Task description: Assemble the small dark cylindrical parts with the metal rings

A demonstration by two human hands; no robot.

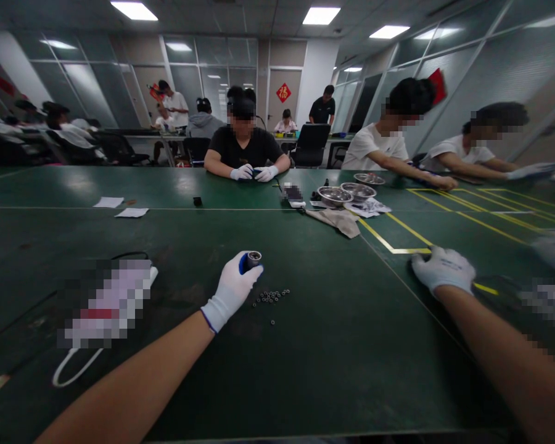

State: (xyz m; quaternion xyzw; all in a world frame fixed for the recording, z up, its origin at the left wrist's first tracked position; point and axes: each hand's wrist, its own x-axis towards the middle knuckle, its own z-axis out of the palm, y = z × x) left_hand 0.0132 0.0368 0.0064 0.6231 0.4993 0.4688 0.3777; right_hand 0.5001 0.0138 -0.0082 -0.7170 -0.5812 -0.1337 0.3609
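Blue-bodied, metal-rimmed cylinder (pixel 251 259) in gloved left hand (pixel 231 288)

table (pixel 305 345) dark green | gloves (pixel 231 290) white | tape lines (pixel 444 213) yellow

Steel bowls (pixel 334 196), a grey cloth (pixel 337 220) and paper slips (pixel 108 202) lie across the table.

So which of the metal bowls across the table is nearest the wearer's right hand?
The front-left bowl, next to the crumpled cloth. The other two sit further back and to the right, toward the co-workers. The right hand rests on the table, apart from all three.
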